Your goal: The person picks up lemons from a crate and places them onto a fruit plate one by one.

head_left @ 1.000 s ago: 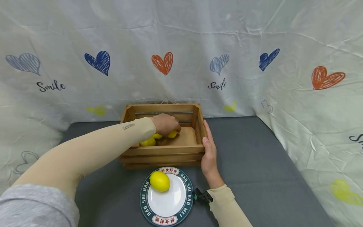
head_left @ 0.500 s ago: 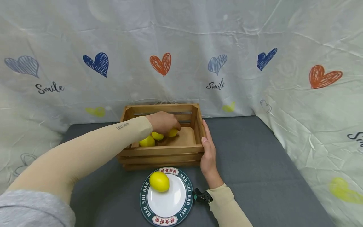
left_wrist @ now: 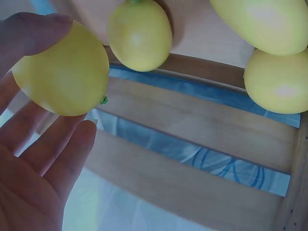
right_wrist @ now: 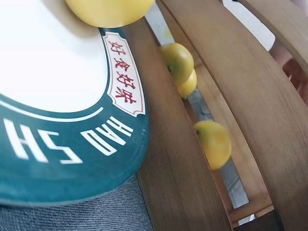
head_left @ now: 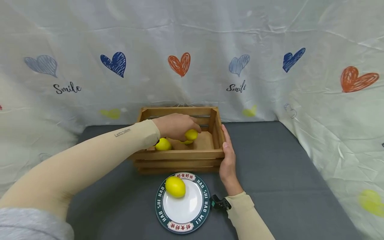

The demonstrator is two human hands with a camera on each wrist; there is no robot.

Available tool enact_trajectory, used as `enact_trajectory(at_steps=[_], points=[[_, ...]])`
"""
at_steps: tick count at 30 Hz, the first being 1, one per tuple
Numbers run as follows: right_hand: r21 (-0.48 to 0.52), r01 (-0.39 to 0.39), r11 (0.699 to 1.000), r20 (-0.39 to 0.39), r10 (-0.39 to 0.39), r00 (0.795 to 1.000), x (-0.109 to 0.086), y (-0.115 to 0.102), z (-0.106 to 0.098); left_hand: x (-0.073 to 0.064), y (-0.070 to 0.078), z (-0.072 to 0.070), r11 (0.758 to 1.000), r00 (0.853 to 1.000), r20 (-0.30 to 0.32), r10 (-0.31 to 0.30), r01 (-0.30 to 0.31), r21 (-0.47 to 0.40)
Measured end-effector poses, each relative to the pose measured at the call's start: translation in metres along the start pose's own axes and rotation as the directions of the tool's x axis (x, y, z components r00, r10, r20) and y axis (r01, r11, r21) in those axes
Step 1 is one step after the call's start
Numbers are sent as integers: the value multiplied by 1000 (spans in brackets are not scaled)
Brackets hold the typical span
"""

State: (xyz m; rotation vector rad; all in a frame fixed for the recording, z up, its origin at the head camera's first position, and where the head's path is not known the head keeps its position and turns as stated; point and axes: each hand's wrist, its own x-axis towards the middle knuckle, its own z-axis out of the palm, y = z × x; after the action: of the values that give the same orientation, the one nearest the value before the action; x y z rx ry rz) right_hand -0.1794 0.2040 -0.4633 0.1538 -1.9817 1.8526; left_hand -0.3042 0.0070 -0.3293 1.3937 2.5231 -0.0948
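Observation:
Inside the slatted wooden crate (head_left: 180,155), my left hand (head_left: 177,126) holds a yellow lemon (head_left: 191,134) between thumb and fingers. The left wrist view shows this lemon (left_wrist: 62,72) in the grip, raised off the crate floor. Loose lemons lie around it, among them one (left_wrist: 139,36) close by; in the head view a lemon (head_left: 163,144) shows near the crate's front left. My right hand (head_left: 228,161) rests against the crate's right outer side, its fingers straight. In front of the crate, another lemon (head_left: 175,187) sits on a white plate (head_left: 186,208) with a green lettered rim.
The crate and plate stand on a dark grey table surface (head_left: 279,173). A pale curtain (head_left: 204,33) printed with hearts hangs behind and to the right. In the right wrist view, lemons (right_wrist: 214,144) show through the gap between the crate's slats.
My left hand has risen slightly inside the crate, and the lemon in its fingers is now more visible. My right hand stays at the crate's side. The head view has shifted a little.

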Motion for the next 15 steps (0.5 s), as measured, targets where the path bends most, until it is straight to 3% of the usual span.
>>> enact_trajectory(at_steps=[8,15], points=[[112,-7,994,3,7,1000,1,2,1,-21,14,-11,1000,1000,0,-23,23,2],[146,0,989,-12,2,1000,2,0,2,-36,21,-16,999,999,-2,-42,42,15]])
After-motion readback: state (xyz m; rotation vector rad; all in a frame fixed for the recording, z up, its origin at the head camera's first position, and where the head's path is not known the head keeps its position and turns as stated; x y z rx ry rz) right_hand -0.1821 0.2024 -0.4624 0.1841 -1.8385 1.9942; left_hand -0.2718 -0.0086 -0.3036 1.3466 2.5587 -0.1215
